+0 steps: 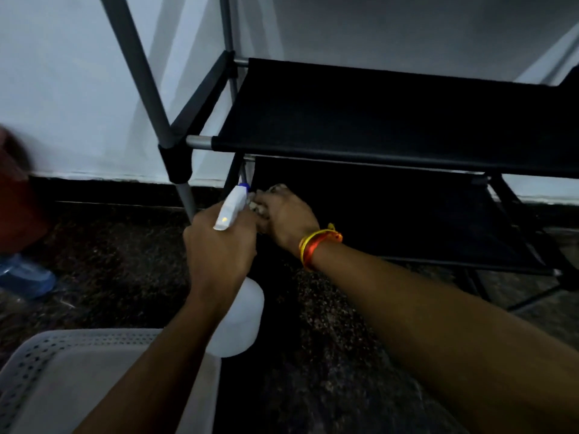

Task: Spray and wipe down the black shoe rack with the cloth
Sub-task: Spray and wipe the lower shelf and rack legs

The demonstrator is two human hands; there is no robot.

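Observation:
The black shoe rack (360, 120) stands against the white wall, with grey metal poles and black fabric shelves. My left hand (219, 249) grips a white spray bottle (238, 314) by its neck, with the blue-tipped nozzle pointing at the rack's lower left corner. My right hand (285, 219), with a red and yellow wristband, is closed on a small pale cloth (258, 205) at the left end of the lower shelf (407, 214). Most of the cloth is hidden by my fingers.
A white perforated plastic stool or basket (62, 371) sits at the bottom left. Another person's blurred limb and a blue slipper (28, 274) are at the left edge. The floor is dark speckled stone (329, 355). A grey front pole (141, 76) slants up.

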